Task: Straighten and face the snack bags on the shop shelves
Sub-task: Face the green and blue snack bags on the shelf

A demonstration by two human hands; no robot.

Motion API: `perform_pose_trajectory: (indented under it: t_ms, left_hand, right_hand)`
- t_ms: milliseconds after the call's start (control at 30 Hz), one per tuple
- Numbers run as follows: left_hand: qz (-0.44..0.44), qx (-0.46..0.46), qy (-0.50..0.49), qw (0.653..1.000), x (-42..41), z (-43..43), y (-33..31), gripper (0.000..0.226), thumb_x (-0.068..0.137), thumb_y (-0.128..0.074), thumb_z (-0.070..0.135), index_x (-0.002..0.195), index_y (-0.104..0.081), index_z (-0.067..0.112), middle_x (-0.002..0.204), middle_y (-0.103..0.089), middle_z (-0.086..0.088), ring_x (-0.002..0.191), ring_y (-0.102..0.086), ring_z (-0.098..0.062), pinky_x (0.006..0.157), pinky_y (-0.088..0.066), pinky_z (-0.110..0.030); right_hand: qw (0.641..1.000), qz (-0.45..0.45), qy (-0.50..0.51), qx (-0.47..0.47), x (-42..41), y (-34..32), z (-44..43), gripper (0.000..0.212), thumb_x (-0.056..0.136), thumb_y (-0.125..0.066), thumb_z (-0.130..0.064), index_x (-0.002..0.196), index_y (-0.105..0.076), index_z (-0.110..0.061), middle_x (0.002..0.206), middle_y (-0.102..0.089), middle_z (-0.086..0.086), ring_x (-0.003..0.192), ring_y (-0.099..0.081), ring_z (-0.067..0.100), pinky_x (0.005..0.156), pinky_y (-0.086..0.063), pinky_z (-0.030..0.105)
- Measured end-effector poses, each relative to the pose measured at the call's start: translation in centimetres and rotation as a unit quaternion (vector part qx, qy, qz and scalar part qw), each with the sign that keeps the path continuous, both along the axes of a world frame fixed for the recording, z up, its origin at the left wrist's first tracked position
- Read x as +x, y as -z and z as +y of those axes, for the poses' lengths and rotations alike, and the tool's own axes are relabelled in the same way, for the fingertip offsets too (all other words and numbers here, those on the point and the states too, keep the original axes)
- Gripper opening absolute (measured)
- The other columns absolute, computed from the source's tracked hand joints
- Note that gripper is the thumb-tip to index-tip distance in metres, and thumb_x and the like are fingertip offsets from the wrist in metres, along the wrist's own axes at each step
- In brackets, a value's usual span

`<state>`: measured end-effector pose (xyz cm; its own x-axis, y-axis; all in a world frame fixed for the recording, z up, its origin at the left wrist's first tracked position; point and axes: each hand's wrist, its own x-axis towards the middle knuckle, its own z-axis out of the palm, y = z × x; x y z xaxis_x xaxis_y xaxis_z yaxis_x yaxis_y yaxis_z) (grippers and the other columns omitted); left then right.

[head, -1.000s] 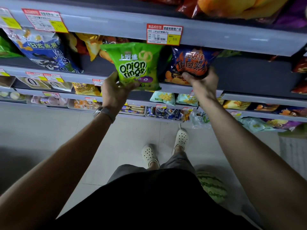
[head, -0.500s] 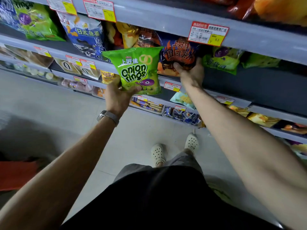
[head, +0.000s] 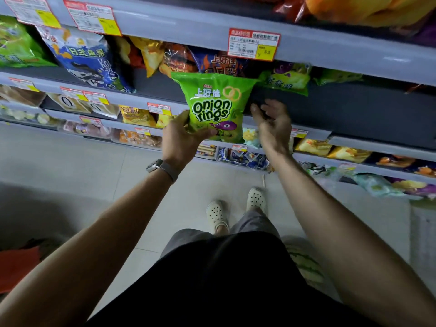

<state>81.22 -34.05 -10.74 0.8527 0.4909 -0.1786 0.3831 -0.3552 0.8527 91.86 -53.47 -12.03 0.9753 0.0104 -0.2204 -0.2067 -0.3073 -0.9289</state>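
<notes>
while the left hand [head: 181,138] pinches the lower left corner of the green onion rings bag [head: 213,107] between thumb and curled fingers, the bag stands upright, front outward, just before the edge of the middle shelf [head: 132,97] and overlapping a dark blue bag [head: 221,63] behind it. the right hand [head: 274,125] hovers just beside the bag's right edge, fingers loosely spread, holding nothing. a second green bag [head: 286,79] lies on the same shelf to the right, under a red and yellow price tag [head: 253,44].

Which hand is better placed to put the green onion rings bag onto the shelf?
Left. The left hand grips the onion rings bag by its lower corner; the right hand is open beside it, holding nothing.
</notes>
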Motion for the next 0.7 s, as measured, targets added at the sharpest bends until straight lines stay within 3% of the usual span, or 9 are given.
perform_pose_trajectory:
  t_ms: [133, 267, 433, 500, 567, 600, 700]
  left_hand:
    - [-0.002, 0.013, 0.04, 0.999, 1.7, -3.6, 0.2, 0.036, 0.074, -0.093, 0.037, 0.097, -0.075, 0.016, 0.084, -0.077, 0.008, 0.078, -0.072, -0.015, 0.064, -0.052, -0.027]
    - [0.002, 0.009, 0.047, 0.999, 4.1, -7.4, 0.4, 0.044, 0.071, -0.09, 0.048, 0.097, -0.075, 0.017, 0.085, -0.078, 0.007, 0.078, -0.072, -0.013, 0.063, -0.051, -0.027]
    - [-0.025, 0.004, 0.055, 0.998, 8.4, -11.3, 0.3, 0.045, 0.075, -0.091, 0.043, 0.106, -0.075, 0.015, 0.089, -0.077, 0.009, 0.078, -0.068, -0.01, 0.059, -0.042, -0.01]
    - [-0.033, 0.014, 0.053, 0.998, 10.2, -12.0, 0.6, 0.046, 0.075, -0.09, 0.044, 0.104, -0.072, 0.013, 0.089, -0.073, 0.009, 0.078, -0.067, -0.013, 0.06, -0.045, -0.013]
    - [-0.042, 0.03, 0.057, 0.997, 11.6, -12.5, 1.2, 0.053, 0.076, -0.083, 0.051, 0.107, -0.069, 0.01, 0.099, -0.073, 0.0, 0.088, -0.067, -0.022, 0.072, -0.053, -0.032]
    - [-0.039, 0.046, 0.065, 0.996, 12.3, -12.7, 1.6, 0.059, 0.077, -0.079, 0.055, 0.112, -0.068, 0.009, 0.106, -0.071, -0.006, 0.096, -0.064, -0.028, 0.077, -0.051, -0.037]
    - [0.006, 0.07, 0.084, 0.994, 13.6, -13.2, 2.7, 0.071, 0.079, -0.068, 0.06, 0.133, -0.063, 0.014, 0.12, -0.063, -0.014, 0.11, -0.051, -0.033, 0.081, -0.034, -0.031]
  right_hand:
    - [1.0, 0.001, 0.007, 0.022, -3.4, 0.3, -3.9, 0.027, 0.101, -0.064, -0.032, 0.119, -0.07, -0.013, 0.107, -0.073, -0.007, 0.103, -0.066, 0.001, 0.085, -0.051, 0.021]
    - [1.0, 0.006, 0.02, 0.005, -3.9, 0.3, -6.6, 0.022, 0.099, -0.056, -0.036, 0.108, -0.069, -0.021, 0.105, -0.074, -0.007, 0.103, -0.067, 0.014, 0.084, -0.051, 0.031]
    - [0.999, -0.019, 0.018, -0.039, -0.7, 0.1, -9.4, 0.035, 0.099, -0.059, -0.046, 0.123, -0.066, -0.022, 0.117, -0.071, -0.002, 0.112, -0.063, 0.018, 0.094, -0.05, 0.037]
    - [0.998, -0.013, -0.006, -0.069, 0.9, 0.5, -9.8, 0.049, 0.097, -0.059, -0.049, 0.134, -0.062, -0.016, 0.124, -0.07, 0.002, 0.116, -0.062, 0.019, 0.096, -0.048, 0.032]
    - [0.996, -0.011, -0.017, -0.09, 2.4, 0.7, -9.9, 0.051, 0.098, -0.059, -0.045, 0.138, -0.059, -0.014, 0.128, -0.07, 0.003, 0.118, -0.062, 0.018, 0.096, -0.047, 0.028]
    - [0.995, -0.014, -0.02, -0.093, 3.1, 0.8, -9.9, 0.047, 0.1, -0.06, -0.041, 0.137, -0.059, -0.013, 0.127, -0.071, 0.002, 0.116, -0.063, 0.016, 0.094, -0.048, 0.024]
    - [0.996, -0.01, -0.014, -0.091, 5.0, 1.3, -9.9, 0.035, 0.104, -0.059, -0.03, 0.132, -0.062, -0.009, 0.123, -0.073, 0.001, 0.108, -0.065, 0.01, 0.085, -0.048, 0.012]
